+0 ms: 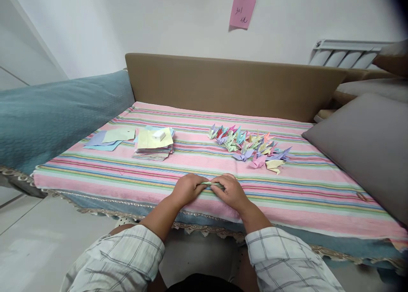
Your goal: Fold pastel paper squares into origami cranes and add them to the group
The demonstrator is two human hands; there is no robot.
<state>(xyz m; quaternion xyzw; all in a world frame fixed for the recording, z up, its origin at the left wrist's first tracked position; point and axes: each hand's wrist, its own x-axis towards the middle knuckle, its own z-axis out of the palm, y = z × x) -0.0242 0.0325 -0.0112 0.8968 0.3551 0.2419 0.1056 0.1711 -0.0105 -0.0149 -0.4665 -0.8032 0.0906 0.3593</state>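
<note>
- Pale green folded paper strip (209, 183), narrow and slim, spans the short gap between both hands on my head-camera feed, over the near part of the striped cloth (194, 162); I cannot tell from here whether it touches the fabric.
- Left hand (188, 188): I see the fingers drawn narrow, with the thumb and forefinger pinching one end of the strip.
- Right hand (232, 193): I read it as a mirror of the other, fingers curled and tips closed on the strip's opposite end.
- Beyond the right hand, I have a cluster of folded paper cranes (245, 152) in lilac, pink, red, green, blue and yellow, crowded close together on the cloth. One pale yellow crane (274, 166) lies at the cluster's near edge.
- Beyond the left hand, I make out a stack of square paper (153, 143), yellow sheet uppermost, with a small white block (159, 134) resting on it.
- Further left, I find overlapping loose sheets (119, 134) in pale green, lilac and blue.
- Around these, my view takes in the brown backrest (223, 83), a blue sofa arm (66, 105) at left and a large grey cushion (363, 147) at right.
- Above, I see a pink note (242, 10) with handwriting on the white wall, and part of a radiator (347, 49).
</note>
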